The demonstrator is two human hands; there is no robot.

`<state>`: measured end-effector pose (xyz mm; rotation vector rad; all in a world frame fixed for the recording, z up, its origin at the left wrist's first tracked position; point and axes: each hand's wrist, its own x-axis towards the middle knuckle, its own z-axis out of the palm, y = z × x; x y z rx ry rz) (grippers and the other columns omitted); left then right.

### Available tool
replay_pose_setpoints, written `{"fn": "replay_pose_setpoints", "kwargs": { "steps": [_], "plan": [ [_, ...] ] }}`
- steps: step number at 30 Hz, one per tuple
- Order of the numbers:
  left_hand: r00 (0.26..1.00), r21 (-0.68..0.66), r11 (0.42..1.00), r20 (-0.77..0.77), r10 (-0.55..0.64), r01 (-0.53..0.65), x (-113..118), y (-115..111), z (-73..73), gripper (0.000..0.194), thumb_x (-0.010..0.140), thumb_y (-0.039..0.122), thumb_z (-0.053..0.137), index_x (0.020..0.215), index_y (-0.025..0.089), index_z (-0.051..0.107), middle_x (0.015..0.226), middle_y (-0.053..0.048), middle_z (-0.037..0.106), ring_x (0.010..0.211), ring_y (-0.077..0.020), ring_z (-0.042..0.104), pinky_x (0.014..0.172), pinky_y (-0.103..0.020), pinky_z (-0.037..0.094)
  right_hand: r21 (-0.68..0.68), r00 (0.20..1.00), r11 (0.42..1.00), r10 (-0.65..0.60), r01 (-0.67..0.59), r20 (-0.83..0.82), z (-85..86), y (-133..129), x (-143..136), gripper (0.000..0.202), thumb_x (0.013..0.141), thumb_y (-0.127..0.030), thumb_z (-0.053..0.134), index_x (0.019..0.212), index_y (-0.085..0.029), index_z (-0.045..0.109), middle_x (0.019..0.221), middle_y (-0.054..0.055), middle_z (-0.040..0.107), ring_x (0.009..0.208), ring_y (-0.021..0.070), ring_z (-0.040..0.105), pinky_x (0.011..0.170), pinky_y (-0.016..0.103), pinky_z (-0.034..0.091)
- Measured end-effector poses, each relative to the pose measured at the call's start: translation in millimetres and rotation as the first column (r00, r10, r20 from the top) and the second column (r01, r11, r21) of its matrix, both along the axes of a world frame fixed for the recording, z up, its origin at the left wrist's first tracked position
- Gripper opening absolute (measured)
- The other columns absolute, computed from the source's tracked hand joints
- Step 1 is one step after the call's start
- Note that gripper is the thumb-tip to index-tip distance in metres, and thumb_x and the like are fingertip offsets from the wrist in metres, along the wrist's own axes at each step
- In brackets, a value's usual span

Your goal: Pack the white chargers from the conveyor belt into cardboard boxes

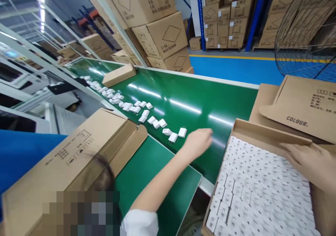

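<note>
My right hand [309,160] reaches in from the right edge, over the upper right corner of a shallow cardboard box [217,190]. Motion smears its fingers, so whether they grip anything does not show. Tight rows of white charger plugs [257,183] fill this box. My left hand is out of view. A co-worker's arm in a white sleeve [141,222] stretches over the green conveyor belt [210,103], its hand [198,143] curled near loose white charger plugs [182,132]; what that hand holds, if anything, is hidden.
More loose plugs [127,106] trail along the belt to the far left, by a long carton [119,75]. A large carton [65,159] stands at the left beside the co-worker's head. Behind the box lies an open carton [301,106]; a fan [307,29] and stacked cartons [162,36] stand beyond.
</note>
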<state>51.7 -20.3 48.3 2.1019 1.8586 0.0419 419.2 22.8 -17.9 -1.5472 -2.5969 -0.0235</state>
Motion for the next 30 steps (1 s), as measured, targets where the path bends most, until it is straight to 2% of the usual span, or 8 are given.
{"fn": "replay_pose_setpoints", "kwargs": {
  "steps": [2,5,9,13,16,19,24,30],
  "plan": [
    [0.936,-0.027,0.959,-0.224,0.271,-0.283,-52.3,-16.5,-8.2,0.025,0.087,0.021,0.039,0.102,0.016,0.057,0.104,-0.01,0.064,0.103,-0.0234,0.058,0.088,-0.035,0.046,0.064,0.994,0.992,0.108,-0.106,-0.022,15.7,6.5,-49.8,0.044,0.089,-0.039,0.028,0.11,-0.018,0.06,0.112,0.011,0.062,0.103,0.03,0.056,0.087,0.048,0.044],
    [0.836,0.035,0.886,-0.314,0.449,-0.462,-108.5,-30.6,-28.6,0.028,0.086,0.017,0.035,0.108,0.009,0.052,0.106,-0.019,0.06,0.102,-0.0287,0.057,0.08,-0.039,0.048,0.007,0.947,0.95,0.31,-0.311,-0.088,28.3,13.2,-146.5,0.037,0.089,-0.018,0.032,0.114,-0.018,0.059,0.117,0.009,0.059,0.105,0.0247,0.056,0.084,0.04,0.047],
    [0.839,0.077,0.878,-0.267,0.474,-0.472,-150.6,-27.1,-52.6,0.045,0.084,0.011,0.038,0.129,0.016,0.038,0.129,-0.017,0.049,0.113,-0.0261,0.05,0.084,-0.035,0.046,-0.153,0.846,0.832,0.525,-0.533,-0.093,13.1,18.8,-272.4,0.048,0.082,0.002,0.034,0.123,-0.013,0.052,0.13,0.013,0.051,0.114,0.0252,0.051,0.086,0.041,0.046],
    [0.91,0.044,0.926,-0.175,0.376,-0.374,-173.7,-14.4,-68.0,0.034,0.082,0.01,0.045,0.112,0.023,0.053,0.119,-0.008,0.058,0.114,-0.0219,0.049,0.089,-0.031,0.042,-0.205,0.765,0.74,0.638,-0.641,-0.087,-16.5,25.0,-349.0,0.054,0.08,0.005,0.041,0.129,-0.016,0.046,0.141,0.01,0.04,0.128,0.0207,0.036,0.099,0.038,0.038],
    [0.907,0.058,0.914,-0.118,0.405,-0.4,-189.6,-11.1,-71.3,0.02,0.084,0.022,0.049,0.102,0.021,0.055,0.103,-0.007,0.062,0.103,-0.0221,0.055,0.082,-0.03,0.045,-0.234,0.737,0.706,0.67,-0.668,-0.085,-31.2,33.0,-368.4,0.043,0.081,0.002,0.047,0.119,-0.018,0.054,0.129,0.009,0.051,0.123,0.0198,0.042,0.099,0.037,0.037],
    [0.869,0.093,0.87,-0.061,0.491,-0.485,-209.0,-10.1,-66.1,0.03,0.085,0.028,0.047,0.114,0.02,0.047,0.1,-0.007,0.061,0.09,-0.0208,0.06,0.074,-0.028,0.046,-0.239,0.772,0.74,0.631,-0.628,-0.075,-35.5,43.2,-365.1,0.028,0.082,-0.004,0.052,0.107,-0.015,0.059,0.109,0.01,0.057,0.101,0.021,0.055,0.085,0.034,0.045],
    [0.797,0.174,0.785,-0.006,0.604,-0.594,-233.7,8.1,-53.4,0.03,0.084,0.022,0.045,0.113,0.016,0.046,0.115,-0.015,0.049,0.097,-0.027,0.059,0.08,-0.036,0.046,-0.158,0.822,0.808,0.568,-0.568,-0.044,-13.3,42.6,-356.1,0.032,0.085,-0.008,0.052,0.116,-0.011,0.052,0.109,0.013,0.05,0.098,0.0214,0.05,0.082,0.031,0.046],
    [0.873,-0.042,0.885,0.149,0.465,-0.464,-246.5,40.2,-59.3,0.024,0.081,0.022,0.055,0.105,0.018,0.054,0.094,-0.005,0.061,0.079,-0.0159,0.064,0.071,-0.027,0.051,-0.102,0.719,0.726,0.688,-0.68,0.103,11.7,-6.1,-387.6,0.024,0.086,-0.001,0.041,0.094,-0.01,0.062,0.095,0.013,0.054,0.094,0.0248,0.048,0.069,0.033,0.045]
  ]
}}
